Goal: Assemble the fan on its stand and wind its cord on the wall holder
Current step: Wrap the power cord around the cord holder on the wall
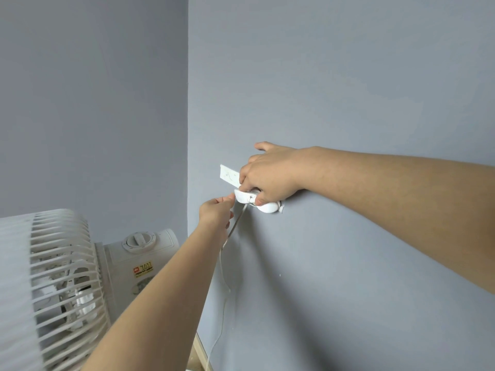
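White cord (225,245) hangs below the wall holder (267,207), pinched just left of it by my left hand (217,214) while my right hand (270,175) grips the holder; winding, I judge, next needs a taut loop round it.

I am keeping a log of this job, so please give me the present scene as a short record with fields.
left hand: pinches the cord just beside the wall holder
right hand: grips the wall holder
cord: hangs down the wall below the left hand
fan: lower left, dial on top
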